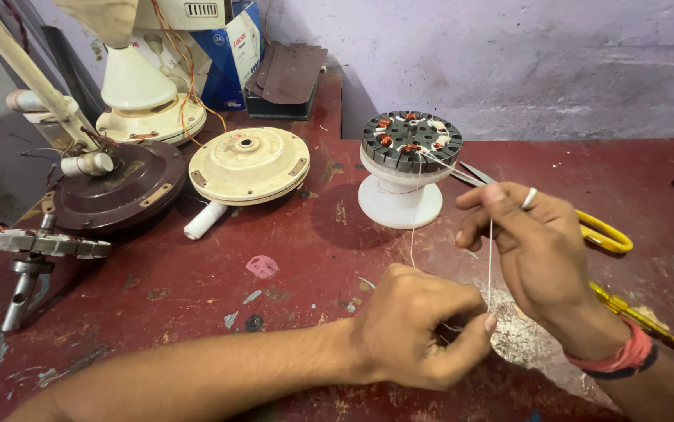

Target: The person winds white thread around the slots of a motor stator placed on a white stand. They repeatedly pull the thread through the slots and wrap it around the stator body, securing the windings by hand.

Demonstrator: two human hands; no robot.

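A round fan stator (411, 139) with copper coils sits on a white stand (399, 200) at the middle of the red table (290, 258). A thin white thread (490, 258) runs from the stator down to my hands. My left hand (423, 328) pinches the thread's lower end between thumb and fingers. My right hand (536, 250), with a ring and a red wristband, holds the thread stretched upright over its fingers.
Yellow-handled scissors (599, 230) lie behind my right hand, a yellow screwdriver (641, 316) under my wrist. A cream fan cover (249, 164), a brown fan motor (114, 187), a white fan base (146, 101) and a metal tool (32, 246) crowd the left side.
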